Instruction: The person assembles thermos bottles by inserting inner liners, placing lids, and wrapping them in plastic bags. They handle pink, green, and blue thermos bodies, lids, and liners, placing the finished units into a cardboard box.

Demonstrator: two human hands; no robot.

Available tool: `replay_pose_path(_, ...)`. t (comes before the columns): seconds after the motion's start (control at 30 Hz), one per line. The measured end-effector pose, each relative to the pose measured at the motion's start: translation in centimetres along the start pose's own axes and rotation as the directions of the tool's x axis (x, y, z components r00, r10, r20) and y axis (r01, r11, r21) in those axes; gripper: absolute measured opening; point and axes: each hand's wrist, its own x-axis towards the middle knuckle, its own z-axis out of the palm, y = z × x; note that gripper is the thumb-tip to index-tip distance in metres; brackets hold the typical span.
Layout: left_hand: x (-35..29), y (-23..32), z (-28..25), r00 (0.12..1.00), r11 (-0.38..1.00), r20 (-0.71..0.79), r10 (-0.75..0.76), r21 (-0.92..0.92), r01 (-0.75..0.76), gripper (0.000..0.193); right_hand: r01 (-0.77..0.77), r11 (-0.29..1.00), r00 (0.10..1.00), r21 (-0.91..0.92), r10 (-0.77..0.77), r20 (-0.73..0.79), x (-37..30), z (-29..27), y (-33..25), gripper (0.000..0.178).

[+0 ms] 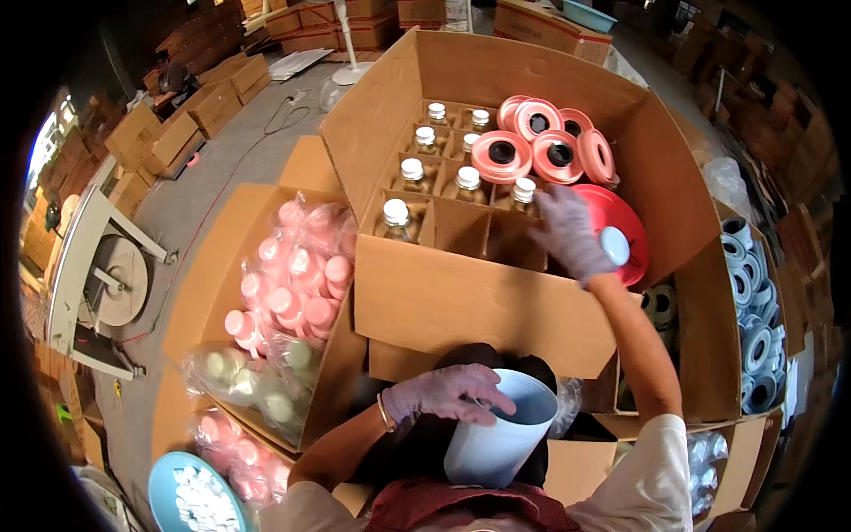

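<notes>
My left hand (448, 395), in a thin pale glove, grips the rim of a light blue plastic canister (502, 443), its fingers reaching over the opening. The canister stands tilted at my lap. My right hand (572, 232), gloved too, is inside the large carton, above the cardboard dividers. Its fingers look apart with nothing seen in them, though the tips are partly blurred. Closest to them is a clear bottle with a white cap (524, 189). Beside that hand lies a red bowl (628, 217), with a pale blue round piece (613, 246) by the wrist.
Capped bottles (413, 174) fill several compartments of the large carton (479, 288). Pink rings (502, 158) are piled in its far right. To the left, a box holds bagged pink parts (288, 301); a blue basin (191, 492) holds small white pieces. Blue rings (753, 346) fill a right-hand box.
</notes>
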Motion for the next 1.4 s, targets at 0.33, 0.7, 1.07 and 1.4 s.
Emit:
replay_pose_path(0.33, -3.9, -4.4, -6.5, 0.41, 0.804, -0.823, -0.394, -0.524, -0.28, 0.044, -0.037, 0.935, 0.938, 0.354, -0.089, 0.335, 11.9, 13.4, -16.7, 0.075)
replay_pose_path(0.7, 1.8, 2.0, -10.8, 0.494, 0.549, -0.796, -0.35, -0.601, -0.58, 0.066, 0.572, 0.781, 0.724, 0.251, -0.336, -0.603, -0.8, -7.7, -9.6, 0.058)
replay_pose_path(1.07, 4.9, 4.3, -4.1, 0.87, 0.958, -0.439, -0.225, -0.262, 0.115, 0.059, -0.236, 0.719, 0.953, 0.653, 0.304, 0.009, -31.3, -6.6, -8.7, 0.066)
replay_pose_path(1.4, -15.5, -2.9, 11.3, 0.595, 0.854, -0.724, -0.349, 0.016, 0.52, 0.058, -0.238, 0.471, 0.934, 0.85, 0.352, 0.067, -37.7, -5.8, -20.2, 0.085)
